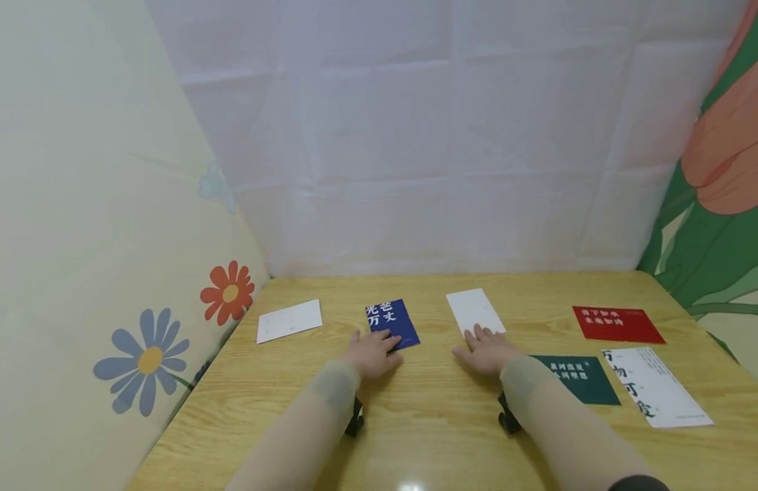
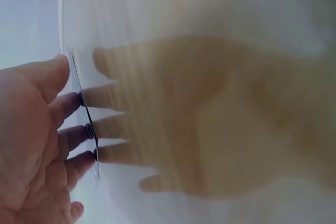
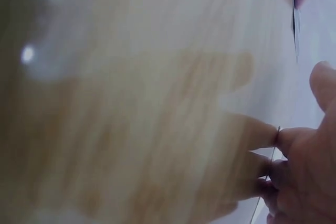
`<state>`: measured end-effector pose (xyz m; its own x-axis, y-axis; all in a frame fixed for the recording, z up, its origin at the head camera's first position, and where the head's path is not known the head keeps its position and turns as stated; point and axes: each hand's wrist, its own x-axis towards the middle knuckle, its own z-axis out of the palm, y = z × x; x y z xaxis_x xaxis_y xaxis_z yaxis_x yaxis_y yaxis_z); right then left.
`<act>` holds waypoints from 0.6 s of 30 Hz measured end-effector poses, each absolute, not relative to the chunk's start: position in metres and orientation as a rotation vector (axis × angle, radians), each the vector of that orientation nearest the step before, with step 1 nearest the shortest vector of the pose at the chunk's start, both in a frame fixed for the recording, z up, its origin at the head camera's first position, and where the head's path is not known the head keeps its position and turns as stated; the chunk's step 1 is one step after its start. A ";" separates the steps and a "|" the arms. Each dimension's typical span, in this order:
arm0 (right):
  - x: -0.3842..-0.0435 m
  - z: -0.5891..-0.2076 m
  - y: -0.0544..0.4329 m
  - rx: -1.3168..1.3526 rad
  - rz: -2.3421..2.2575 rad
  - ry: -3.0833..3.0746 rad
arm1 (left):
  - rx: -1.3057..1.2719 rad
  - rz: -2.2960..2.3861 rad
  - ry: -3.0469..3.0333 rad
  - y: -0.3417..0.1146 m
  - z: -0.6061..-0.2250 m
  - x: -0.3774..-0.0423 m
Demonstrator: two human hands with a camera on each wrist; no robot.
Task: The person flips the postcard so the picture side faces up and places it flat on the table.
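Left hand (image 1: 371,356) and right hand (image 1: 489,352): bare. Left sleeve (image 1: 290,436) and right sleeve (image 1: 569,426): long, plain beige, each with a greyish patch (image 1: 334,385) near the wrist (soft-edged, material undetermined). A small, angular black fitting (image 1: 356,417) shows at each wrist. Dark, curved-edged item (image 1: 638,483) at the right forearm: partly cropped, unidentified.

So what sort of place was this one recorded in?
Probably a small indoor recording booth: a creased white sheet forms the backdrop behind a glossy wood-grain table, and the cream side wall bears a large flat blue-petalled flower.
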<state>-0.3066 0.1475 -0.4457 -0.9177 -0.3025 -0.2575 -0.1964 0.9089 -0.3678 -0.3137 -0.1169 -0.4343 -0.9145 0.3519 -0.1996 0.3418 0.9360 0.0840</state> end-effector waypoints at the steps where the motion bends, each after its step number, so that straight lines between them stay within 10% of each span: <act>1: -0.306 -0.445 0.146 -0.370 -0.490 2.759 | 0.518 0.049 2.877 -0.118 -0.435 -0.317; 18: -0.288 -0.445 0.136 -0.526 -0.359 2.778 | 0.430 -0.034 2.880 -0.132 -0.430 -0.349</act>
